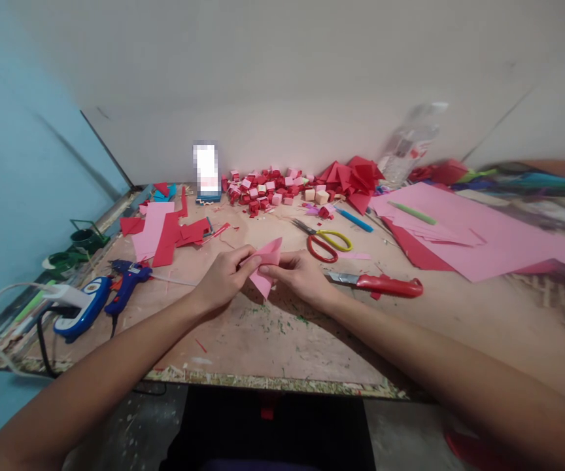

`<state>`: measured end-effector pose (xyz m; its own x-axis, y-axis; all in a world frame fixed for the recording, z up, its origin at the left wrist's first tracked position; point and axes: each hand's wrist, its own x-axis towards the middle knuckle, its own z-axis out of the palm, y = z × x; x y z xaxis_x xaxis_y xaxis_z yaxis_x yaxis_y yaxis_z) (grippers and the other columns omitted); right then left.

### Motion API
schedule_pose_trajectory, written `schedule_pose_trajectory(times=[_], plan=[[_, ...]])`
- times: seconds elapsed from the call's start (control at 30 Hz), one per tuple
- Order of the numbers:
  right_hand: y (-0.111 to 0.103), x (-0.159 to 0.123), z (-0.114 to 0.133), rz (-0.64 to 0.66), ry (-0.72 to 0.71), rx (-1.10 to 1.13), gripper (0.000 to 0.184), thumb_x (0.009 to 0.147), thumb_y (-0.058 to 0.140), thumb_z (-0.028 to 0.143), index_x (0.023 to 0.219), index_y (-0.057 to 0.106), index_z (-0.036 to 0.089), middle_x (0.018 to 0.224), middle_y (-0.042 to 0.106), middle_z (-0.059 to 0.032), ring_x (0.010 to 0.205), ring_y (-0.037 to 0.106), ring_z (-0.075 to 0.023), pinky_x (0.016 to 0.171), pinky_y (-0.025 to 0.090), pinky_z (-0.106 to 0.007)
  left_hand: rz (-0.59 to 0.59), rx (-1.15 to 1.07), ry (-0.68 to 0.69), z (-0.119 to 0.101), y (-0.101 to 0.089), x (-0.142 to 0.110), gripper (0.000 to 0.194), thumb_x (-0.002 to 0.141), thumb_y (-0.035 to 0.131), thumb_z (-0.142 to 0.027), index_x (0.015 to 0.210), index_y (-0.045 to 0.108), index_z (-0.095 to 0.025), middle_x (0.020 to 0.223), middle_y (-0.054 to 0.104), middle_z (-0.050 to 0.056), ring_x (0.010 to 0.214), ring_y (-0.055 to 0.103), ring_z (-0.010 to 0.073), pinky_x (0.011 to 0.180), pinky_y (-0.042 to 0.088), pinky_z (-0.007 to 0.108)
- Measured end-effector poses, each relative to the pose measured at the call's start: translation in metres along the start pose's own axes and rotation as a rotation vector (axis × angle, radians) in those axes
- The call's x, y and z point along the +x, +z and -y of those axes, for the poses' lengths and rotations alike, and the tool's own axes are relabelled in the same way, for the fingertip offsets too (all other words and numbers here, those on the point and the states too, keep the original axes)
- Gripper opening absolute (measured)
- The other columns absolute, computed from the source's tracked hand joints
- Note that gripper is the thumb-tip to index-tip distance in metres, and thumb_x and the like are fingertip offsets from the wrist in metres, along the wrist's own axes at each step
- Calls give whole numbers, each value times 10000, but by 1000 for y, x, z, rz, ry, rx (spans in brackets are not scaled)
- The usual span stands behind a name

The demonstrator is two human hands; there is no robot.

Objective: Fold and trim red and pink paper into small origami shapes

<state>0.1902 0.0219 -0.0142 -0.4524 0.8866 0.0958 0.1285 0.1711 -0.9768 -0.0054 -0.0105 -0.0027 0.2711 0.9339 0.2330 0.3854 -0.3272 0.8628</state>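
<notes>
Forearms (130, 353), pink paper (263, 285) lengthwise near-to-far

A wooden table (179, 356) is backed by a pale grey wall (287, 78) and bordered on the left by a light blue wall (8, 163). Beneath its rough front edge (263, 381), a grey floor (110, 435) marked with whitish spots is seen.

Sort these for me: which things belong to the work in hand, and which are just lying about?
In the work:
pink paper
left hand and right hand, both holding it

Apparently just lying about for now:
scissors
red-handled knife
blue glue gun
plastic bottle
</notes>
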Motion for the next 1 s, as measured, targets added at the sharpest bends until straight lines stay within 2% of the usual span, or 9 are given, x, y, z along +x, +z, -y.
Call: schedule_pose_trajectory(times=[0.2,0.43,0.67,0.87,1.0], plan=[[1,-2,2,8,16,-9,303,794,779,439,747,781,140,677,672,-26,615,531,-144,622,404,-290,64,94,11,3,0,2,309,1043,403,-417,874,554,-206,754,588,-6,695,560,163,652,402,279],[-2,0,-2,10,12,70,329,837,764,473,836,793,145,747,708,-58,661,566,-165,647,431,-307,53,141,15,2,-1,1,315,1042,412,-420,813,473,-214,713,534,-26,679,518,151,654,355,280],[-1,-1,0,3,11,124,300,833,761,446,733,765,163,655,624,-25,627,492,-150,624,373,-313,82,119,8,2,0,1,323,1052,385,-431,827,471,-216,712,540,-28,680,518,153,660,350,290],[-2,0,-2,-14,28,189,351,811,783,515,784,767,165,718,650,-40,651,520,-158,647,410,-317,93,84,-3,3,0,1,359,1054,385,-461,815,482,-211,720,537,-27,680,510,151,653,347,292],[-3,1,-3,-24,21,212,406,814,785,529,657,699,165,626,554,-10,603,450,-137,610,361,-309,97,80,-6,2,0,1,350,1053,389,-446,803,465,-214,713,526,-28,669,494,151,650,341,296]])
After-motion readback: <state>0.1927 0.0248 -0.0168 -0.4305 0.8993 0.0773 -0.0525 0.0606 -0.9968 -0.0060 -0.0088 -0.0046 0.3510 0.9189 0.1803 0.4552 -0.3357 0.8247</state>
